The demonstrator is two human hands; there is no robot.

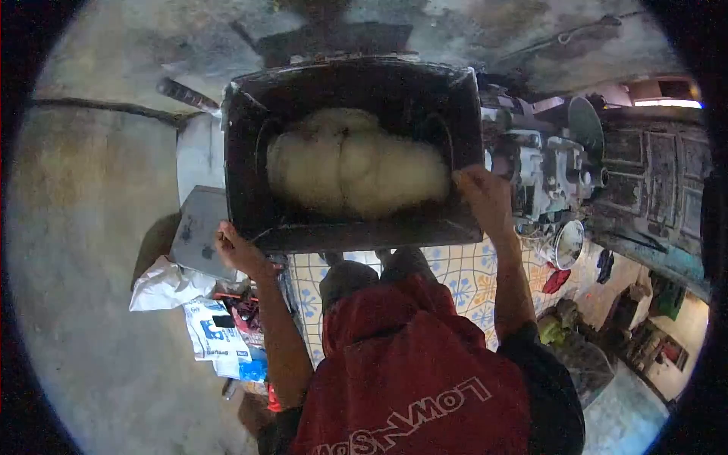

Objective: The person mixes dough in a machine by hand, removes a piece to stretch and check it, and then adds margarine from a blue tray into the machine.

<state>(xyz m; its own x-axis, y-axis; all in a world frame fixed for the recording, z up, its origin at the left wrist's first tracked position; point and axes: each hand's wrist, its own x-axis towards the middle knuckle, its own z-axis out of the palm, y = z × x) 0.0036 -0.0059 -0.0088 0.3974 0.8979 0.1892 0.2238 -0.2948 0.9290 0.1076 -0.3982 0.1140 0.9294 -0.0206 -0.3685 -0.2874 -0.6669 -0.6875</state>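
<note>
A dark rectangular metal trough (356, 241) stands in front of me. Inside it lies a large pale, dough-like mass (356, 167), smeared as if in motion. A thin line crosses its middle. My right hand (487, 201) is bent over the trough's right wall, its fingers closed near the mass's right end. My left hand (241, 252) is by the trough's front left corner with fingers curled in; what they hold, if anything, is hidden.
Machinery (542, 171) stands right of the trough, with a white bucket (569, 244) below. At left are a grey panel (199, 231), a white sack (171, 287) and printed bags (216, 330). A handle (186, 95) sticks out behind the trough's left side. Patterned tiles (462, 284) cover the floor.
</note>
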